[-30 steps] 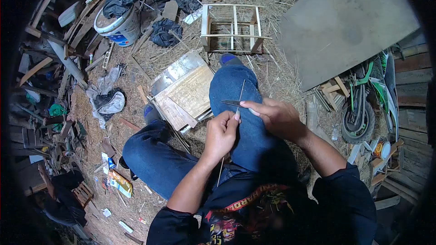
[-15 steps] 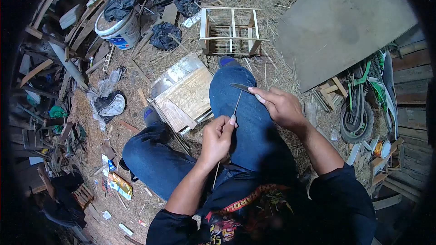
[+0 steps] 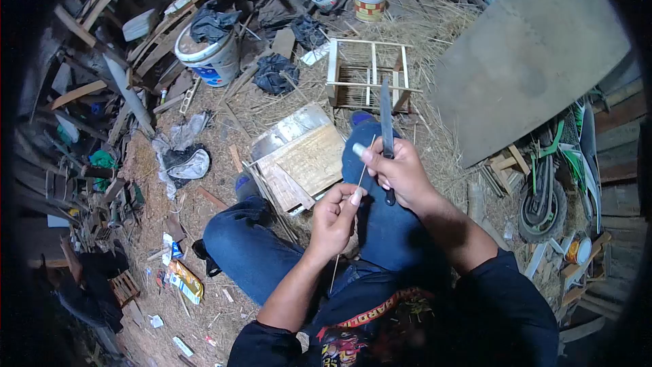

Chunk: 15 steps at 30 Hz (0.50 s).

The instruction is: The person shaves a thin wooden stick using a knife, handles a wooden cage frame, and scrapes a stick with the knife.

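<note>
My left hand pinches a thin wooden stick between thumb and fingers. The stick slants up toward my right hand, and its lower end comes out below my left wrist. My right hand is closed round the black handle of a knife, its blade pointing away from me. The right thumb is extended close to the stick's upper end; whether it touches I cannot tell. Both hands are above my jeans-covered leg.
Ahead stands a small wooden frame with thin bars. Boards lie before my legs. A white bucket, a big flat panel and a green-and-white motorbike surround the straw-strewn floor. Another person is at lower left.
The knife has swung from lying across the stick's tip, pointing left, to pointing away from me. My right thumb has come off the blade toward the stick. The whole view has shifted.
</note>
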Tool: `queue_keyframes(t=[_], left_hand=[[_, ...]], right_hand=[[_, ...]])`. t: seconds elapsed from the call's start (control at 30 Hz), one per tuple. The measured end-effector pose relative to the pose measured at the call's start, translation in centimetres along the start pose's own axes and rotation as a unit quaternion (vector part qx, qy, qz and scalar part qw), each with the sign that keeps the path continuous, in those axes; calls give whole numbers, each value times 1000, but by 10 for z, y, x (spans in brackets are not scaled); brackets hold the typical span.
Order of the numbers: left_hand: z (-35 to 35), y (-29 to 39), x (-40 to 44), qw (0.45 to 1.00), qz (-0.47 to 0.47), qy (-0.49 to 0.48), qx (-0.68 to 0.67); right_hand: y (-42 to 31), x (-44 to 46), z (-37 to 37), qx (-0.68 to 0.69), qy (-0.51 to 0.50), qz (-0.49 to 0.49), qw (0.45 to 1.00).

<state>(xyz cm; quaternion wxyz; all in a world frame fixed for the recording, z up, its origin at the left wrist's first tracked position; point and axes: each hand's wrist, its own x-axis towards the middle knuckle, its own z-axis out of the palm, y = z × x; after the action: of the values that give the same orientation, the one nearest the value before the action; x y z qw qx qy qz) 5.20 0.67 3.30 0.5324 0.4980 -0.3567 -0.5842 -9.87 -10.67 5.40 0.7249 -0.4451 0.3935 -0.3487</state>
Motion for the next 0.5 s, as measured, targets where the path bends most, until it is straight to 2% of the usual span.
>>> queue_keyframes(t=[0.1, 0.2, 0.23, 0.3, 0.37, 0.43, 0.5], left_hand=[[-11, 6, -4, 1000, -9, 11, -20], [-16, 20, 0, 999, -10, 45, 14], [-16, 30, 3, 999, -4, 50, 15], [-19, 48, 9, 996, -1, 88, 15], [-29, 49, 16, 994, 36, 104, 19], [-39, 55, 19, 993, 76, 86, 30], [-42, 57, 19, 991, 87, 102, 29]], right_hand=[[-4, 14, 13, 22, 18, 1, 1000], [-5, 24, 37, -56, 16, -99, 993], [-2, 28, 43, -57, 9, -103, 993], [1, 37, 59, -85, -15, -189, 978], [-13, 39, 72, -87, -27, -197, 976], [-30, 42, 80, -17, -36, -94, 995], [-40, 45, 88, -13, -42, -79, 996]])
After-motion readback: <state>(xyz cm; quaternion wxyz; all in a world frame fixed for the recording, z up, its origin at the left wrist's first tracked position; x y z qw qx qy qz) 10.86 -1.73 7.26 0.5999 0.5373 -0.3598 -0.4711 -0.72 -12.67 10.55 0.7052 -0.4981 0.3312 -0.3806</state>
